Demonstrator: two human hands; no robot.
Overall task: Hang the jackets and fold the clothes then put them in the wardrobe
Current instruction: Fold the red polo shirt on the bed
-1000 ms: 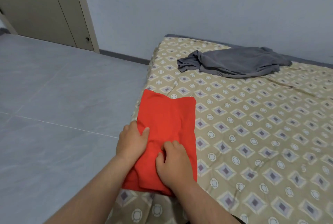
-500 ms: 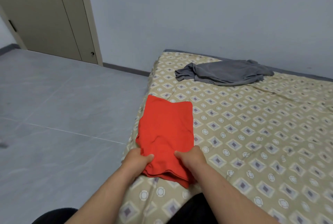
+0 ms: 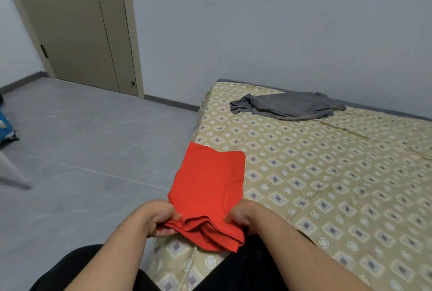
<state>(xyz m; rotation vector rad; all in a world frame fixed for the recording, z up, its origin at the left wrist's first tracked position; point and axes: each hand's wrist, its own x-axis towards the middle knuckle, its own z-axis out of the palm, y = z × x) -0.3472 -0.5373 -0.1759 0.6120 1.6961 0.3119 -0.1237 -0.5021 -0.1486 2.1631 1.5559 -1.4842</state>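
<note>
A folded red garment (image 3: 210, 185) lies at the near left corner of the bed (image 3: 327, 185), its near end raised off the cover. My left hand (image 3: 159, 218) grips that end's left corner, fingers curled under the layers. My right hand (image 3: 243, 215) grips the right corner. A crumpled grey garment (image 3: 289, 104) lies unfolded at the far end of the bed, by the wall.
The grey tiled floor (image 3: 93, 150) stretches out to the left of the bed. A beige door (image 3: 77, 26) stands shut at the back left. A white leg of furniture (image 3: 11, 171) and a blue object (image 3: 5, 124) sit at the left edge. My dark trousers fill the bottom.
My hands slid from pressing on top of the red garment to gripping its near corners and pulling it toward me, lifting that end. The view rose and took in more of the door.
</note>
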